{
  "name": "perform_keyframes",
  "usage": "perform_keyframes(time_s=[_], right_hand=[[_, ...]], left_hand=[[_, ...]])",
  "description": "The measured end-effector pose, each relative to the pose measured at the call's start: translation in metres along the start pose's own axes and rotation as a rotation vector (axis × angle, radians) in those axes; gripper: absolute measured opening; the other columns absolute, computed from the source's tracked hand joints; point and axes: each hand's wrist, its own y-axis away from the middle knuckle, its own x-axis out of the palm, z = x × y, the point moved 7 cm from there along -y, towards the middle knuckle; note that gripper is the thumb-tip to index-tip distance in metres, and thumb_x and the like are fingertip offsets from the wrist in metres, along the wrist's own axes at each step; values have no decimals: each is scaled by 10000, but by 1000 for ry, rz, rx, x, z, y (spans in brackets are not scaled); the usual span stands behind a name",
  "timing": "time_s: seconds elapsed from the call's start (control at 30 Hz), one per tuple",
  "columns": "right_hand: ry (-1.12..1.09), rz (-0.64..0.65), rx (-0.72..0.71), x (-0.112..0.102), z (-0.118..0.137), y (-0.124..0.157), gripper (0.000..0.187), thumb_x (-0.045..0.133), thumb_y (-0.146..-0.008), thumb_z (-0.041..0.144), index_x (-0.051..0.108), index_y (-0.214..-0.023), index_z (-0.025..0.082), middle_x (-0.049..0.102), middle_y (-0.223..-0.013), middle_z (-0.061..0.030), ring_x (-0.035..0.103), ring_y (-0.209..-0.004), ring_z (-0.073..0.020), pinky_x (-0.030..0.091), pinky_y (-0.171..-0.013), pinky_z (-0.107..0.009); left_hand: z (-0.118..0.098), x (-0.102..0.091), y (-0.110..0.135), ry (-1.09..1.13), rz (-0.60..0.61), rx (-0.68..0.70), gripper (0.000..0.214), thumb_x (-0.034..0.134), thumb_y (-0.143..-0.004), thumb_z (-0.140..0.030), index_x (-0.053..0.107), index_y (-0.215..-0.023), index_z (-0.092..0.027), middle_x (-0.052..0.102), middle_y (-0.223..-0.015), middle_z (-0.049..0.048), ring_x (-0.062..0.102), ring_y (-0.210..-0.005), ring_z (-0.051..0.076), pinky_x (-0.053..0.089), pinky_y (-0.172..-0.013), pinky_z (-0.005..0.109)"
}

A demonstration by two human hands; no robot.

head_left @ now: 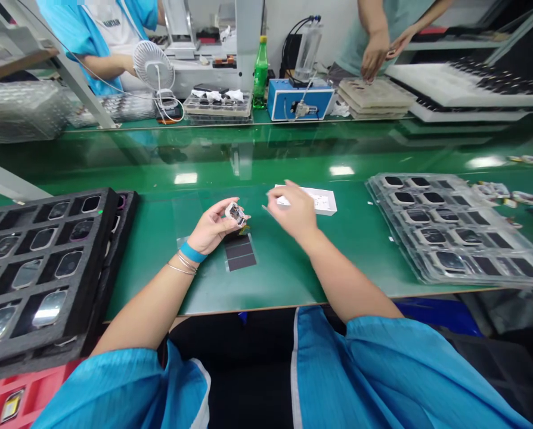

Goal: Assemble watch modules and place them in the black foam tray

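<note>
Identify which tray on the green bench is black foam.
The tray at the person's left, dark with deep pockets holding shiny parts. The tray on the right is clear plastic; the far stack is beige.

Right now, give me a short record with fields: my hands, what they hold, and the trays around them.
Left hand: pinches a small silver case, raised over the bench
Right hand: hovers beside it, in front of a white card; blurred, grip unclear
Under hands: dark strip flat on the green bench
Left side: black foam tray, most pockets filled
Right side: clear plastic tray, partly filled
Far side: a co-worker's hand on stacked beige trays
</note>
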Motion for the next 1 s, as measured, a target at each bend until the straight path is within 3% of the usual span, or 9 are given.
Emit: perform_keyframes(time_s=[0.13,0.23,0.3,0.37,0.47,0.57,0.73,0.87,1.0], right_hand=[[272,141,283,-10,-73,-13,202,513,-790,102,697,-777,184,723,-762,-66,671,-767,-243,494,-943,-488],[353,222,364,-7,-98,-10,252,471,-809,75,662,-669,162,714,-764,-139,659,-790,-284,499,-847,-475],[314,117,304,-9,-87,-10,247,472,-845,120,666,-697,157,722,-835,-154,651,-843,-288,480,-870,-484],[160,14,211,-9,-60,-8,193,512,-869,200,692,-809,168,731,-927,-122,647,-894,-270,483,-886,-464],[-177,107,158,10,-12,1,141,582,-859,282,700,-876,207,738,-900,-44,667,-843,-211,525,-812,-368],[-373,202,213,26,19,14,93,618,-825,264,692,-812,210,734,-826,-11,676,-781,-176,531,-770,-311],[-438,172,278,31,24,24,65,629,-791,231,683,-786,196,733,-805,-9,676,-751,-165,531,-764,-297],[-362,170,238,32,22,24,67,606,-801,216,667,-774,210,725,-794,-10,668,-738,-175,535,-752,-312],[-174,132,36,32,34,25,113,560,-827,175,612,-742,228,689,-723,8,628,-671,-166,467,-1000,-430]], left_hand=[[3,-2,0,66,19,-48,588,887,-586,-243,640,-1120,-234,703,-975,28,712,-929,228,555,-911,390],[5,-2,0,63,22,-71,539,882,-595,-249,641,-1076,-225,701,-994,32,714,-926,221,549,-925,379],[6,-1,0,51,29,-75,532,876,-605,-259,633,-1076,-223,699,-1012,39,712,-939,225,545,-934,385],[5,0,1,47,35,-74,537,877,-606,-266,628,-1080,-223,699,-1016,42,710,-950,231,543,-933,389],[5,1,1,54,23,-73,543,888,-582,-246,638,-1063,-215,705,-998,40,707,-935,220,548,-912,371],[4,-1,1,51,-6,-52,552,899,-548,-210,656,-1044,-206,705,-968,30,690,-876,170,558,-853,310],[5,-1,0,22,2,-34,558,906,-540,-211,662,-1041,-197,702,-964,26,671,-831,133,550,-786,247],[4,2,0,0,-14,0,545,914,-511,-179,676,-1001,-186,701,-924,21,665,-787,122,548,-742,225],[3,5,0,-41,-53,46,520,910,-518,-184,687,-989,-189,696,-934,19,658,-785,121,546,-758,235]])
